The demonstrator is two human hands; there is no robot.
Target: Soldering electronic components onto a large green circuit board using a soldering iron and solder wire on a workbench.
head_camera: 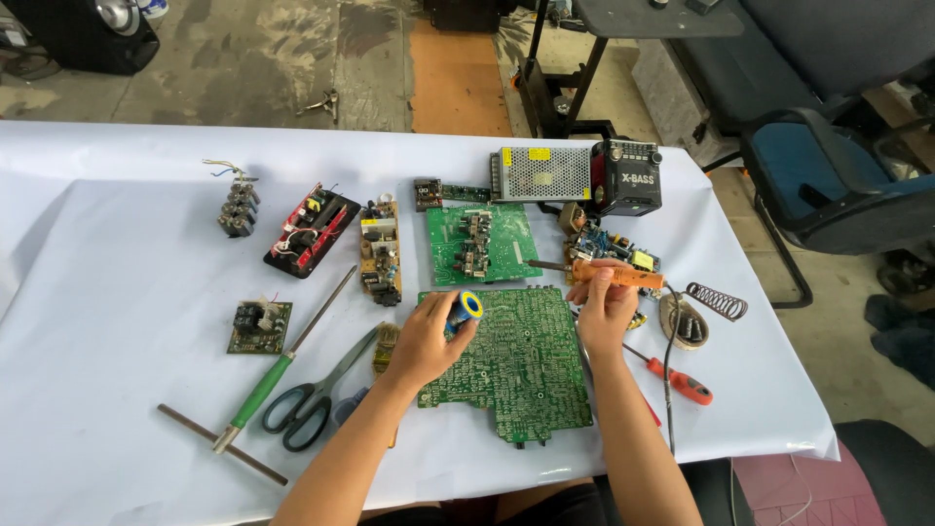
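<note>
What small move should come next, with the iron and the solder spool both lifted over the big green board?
Probably lower the soldering iron tip toward the large green circuit board. The right hand holds it level above the board's far edge, tip pointing left and off the surface, while the left hand holds the solder spool over the board.

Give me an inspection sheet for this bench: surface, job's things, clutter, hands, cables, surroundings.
Surface: table under white cloth.
Job's things: large green circuit board; orange soldering iron; blue-yellow solder spool.
Clutter: scissors, green-handled tool, red screwdriver, smaller boards, radio.
Hands: left hand holds the spool; right hand grips the iron.
Cables: iron's cord runs off the near edge.
Surroundings: concrete floor, blue chair.
</note>
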